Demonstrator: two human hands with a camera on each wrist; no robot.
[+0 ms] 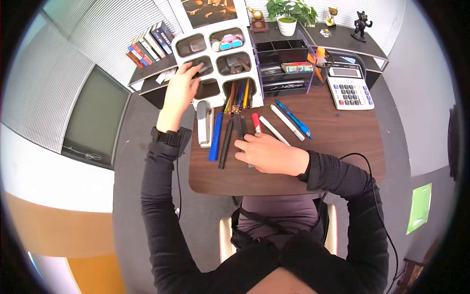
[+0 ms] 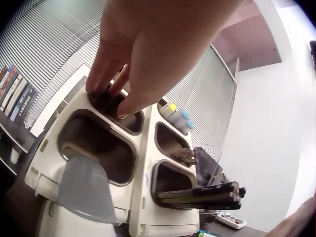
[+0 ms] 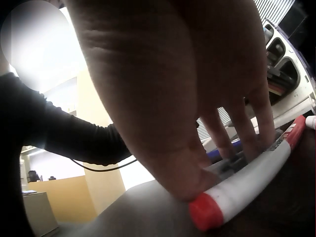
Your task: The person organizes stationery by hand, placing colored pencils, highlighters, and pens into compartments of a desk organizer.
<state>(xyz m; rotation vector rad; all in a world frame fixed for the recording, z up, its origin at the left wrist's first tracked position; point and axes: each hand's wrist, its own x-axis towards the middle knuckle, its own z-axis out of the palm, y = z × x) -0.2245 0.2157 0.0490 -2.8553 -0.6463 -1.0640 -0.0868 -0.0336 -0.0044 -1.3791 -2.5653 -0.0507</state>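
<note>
My left hand reaches into the middle-left compartment of a white organizer, its fingertips partly hidden inside. In the left wrist view, the thumb lies at that compartment's near rim. My right hand rests palm down on the desk, over a slim dark grey stick-like item whose middle it covers. Beside those fingers lies a red-capped white marker, partly covered by the hand in the head view. Left of the hand are a black marker and a blue marker.
A grey-and-white stapler stands before the organizer, whose front-right compartment holds pencils. White-barrelled pens and a blue pen lie on the right. Behind them are a black desk rack and a calculator.
</note>
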